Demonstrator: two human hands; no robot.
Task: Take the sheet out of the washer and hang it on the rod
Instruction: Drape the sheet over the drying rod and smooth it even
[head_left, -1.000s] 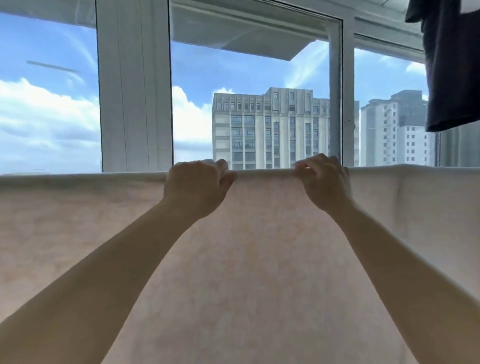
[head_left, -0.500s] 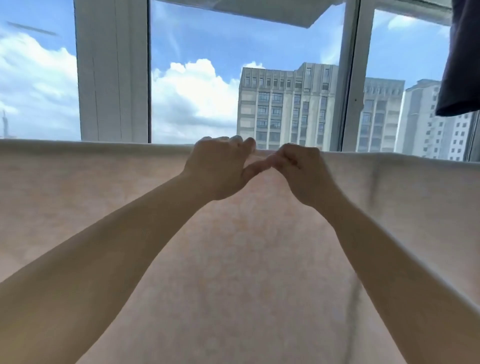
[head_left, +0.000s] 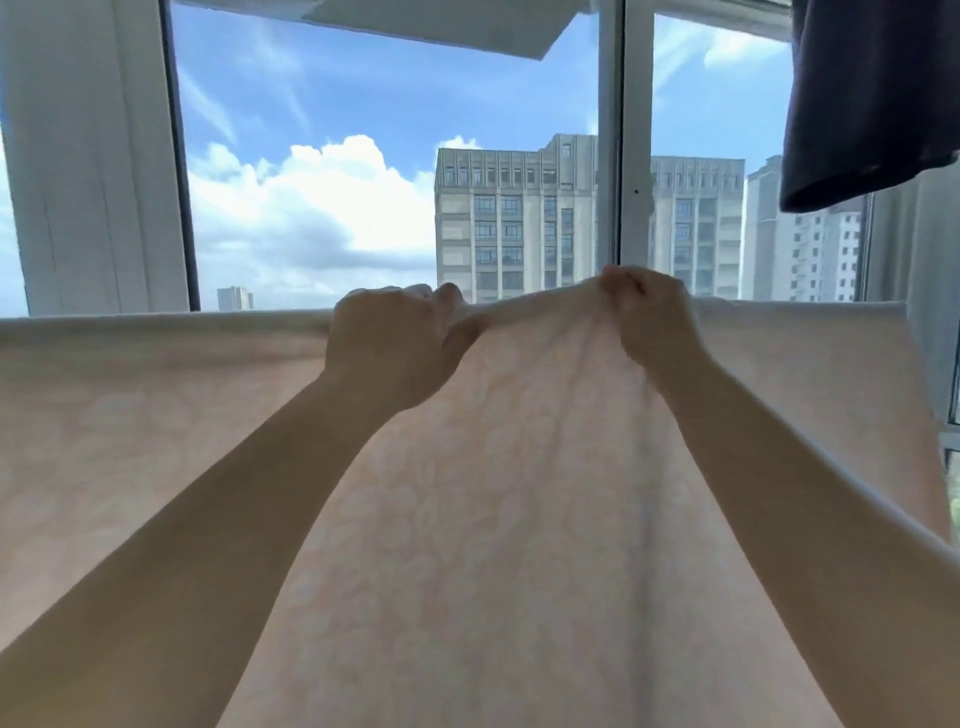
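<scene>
A pale peach sheet (head_left: 156, 415) with a faint flower pattern hangs across the whole view, its top fold running level at mid height over a rod that the cloth hides. My left hand (head_left: 389, 348) is closed on the top fold just left of the middle. My right hand (head_left: 649, 317) pinches the fold a little to the right and lifts it into a small peak, with creases fanning down from it. The washer is out of view.
Behind the sheet stands a large window with white frames (head_left: 93, 156) and a thin post (head_left: 618, 156). A dark garment (head_left: 872, 93) hangs at the top right. The sheet's right edge (head_left: 906, 364) ends near the right wall.
My hands came together at the middle of the fold, then parted a little. My right hand has raised the fold into a peak. The view has shifted left and down.
</scene>
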